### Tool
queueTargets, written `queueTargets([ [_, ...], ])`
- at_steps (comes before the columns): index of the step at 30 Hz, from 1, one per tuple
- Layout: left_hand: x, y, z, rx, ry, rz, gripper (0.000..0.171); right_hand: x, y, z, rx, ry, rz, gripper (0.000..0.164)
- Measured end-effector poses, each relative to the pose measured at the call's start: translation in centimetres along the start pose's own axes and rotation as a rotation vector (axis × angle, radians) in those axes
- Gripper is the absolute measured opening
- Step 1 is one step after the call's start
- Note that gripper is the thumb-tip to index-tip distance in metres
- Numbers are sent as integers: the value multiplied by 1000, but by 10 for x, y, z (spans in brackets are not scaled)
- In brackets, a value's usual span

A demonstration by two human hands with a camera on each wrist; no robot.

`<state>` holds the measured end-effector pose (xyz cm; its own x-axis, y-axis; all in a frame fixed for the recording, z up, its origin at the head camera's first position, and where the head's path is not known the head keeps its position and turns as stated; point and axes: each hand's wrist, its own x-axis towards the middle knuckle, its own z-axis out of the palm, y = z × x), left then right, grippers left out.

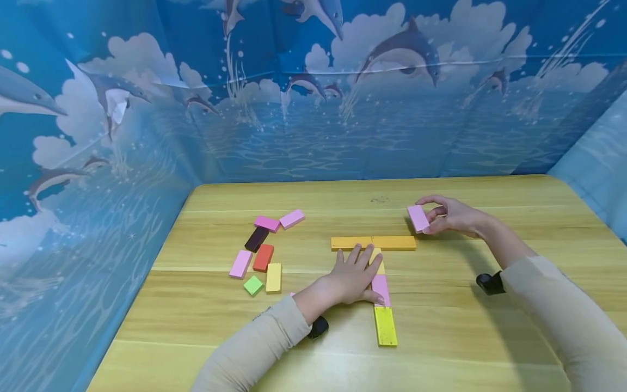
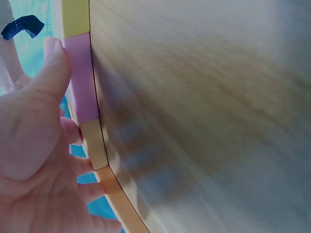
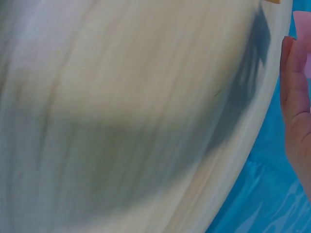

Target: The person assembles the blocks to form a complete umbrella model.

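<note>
My left hand [image 1: 354,276] lies with spread, straight fingers over a column of blocks. Under and beside it run a pale yellow block [image 1: 376,261], a pink block [image 1: 380,287] and a bright yellow block [image 1: 385,326], set end to end. Two orange blocks [image 1: 394,243] form a crossbar at the column's far end, making a T. In the left wrist view the thumb touches the pink block [image 2: 81,80]. To the right of the crossbar, my right hand [image 1: 454,215] pinches a light pink block [image 1: 418,218] between thumb and fingers, tilted, with its shadow beside it.
Loose blocks lie left on the wooden table [image 1: 196,305]: a magenta block [image 1: 267,223], a black block [image 1: 257,239], a red block [image 1: 263,257], a green block [image 1: 253,286], a yellow block [image 1: 274,278] and pink ones [image 1: 240,264]. A dolphin-print curtain [image 1: 313,130] hangs behind.
</note>
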<state>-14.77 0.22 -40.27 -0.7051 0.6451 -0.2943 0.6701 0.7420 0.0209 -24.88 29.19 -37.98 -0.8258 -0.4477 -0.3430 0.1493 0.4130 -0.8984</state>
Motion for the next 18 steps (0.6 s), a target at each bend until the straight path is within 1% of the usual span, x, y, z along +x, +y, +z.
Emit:
queueTargets([
  [9, -2, 1, -2, 6, -7, 2, 88, -2, 18, 0, 8, -18, 47, 83],
  [12, -3, 0, -2, -8, -11, -2, 88, -2, 21, 1, 2, -35, 34, 83],
  [18, -1, 0, -1, 4, -10, 5, 88, -3, 22, 3, -4, -32, 15, 82],
])
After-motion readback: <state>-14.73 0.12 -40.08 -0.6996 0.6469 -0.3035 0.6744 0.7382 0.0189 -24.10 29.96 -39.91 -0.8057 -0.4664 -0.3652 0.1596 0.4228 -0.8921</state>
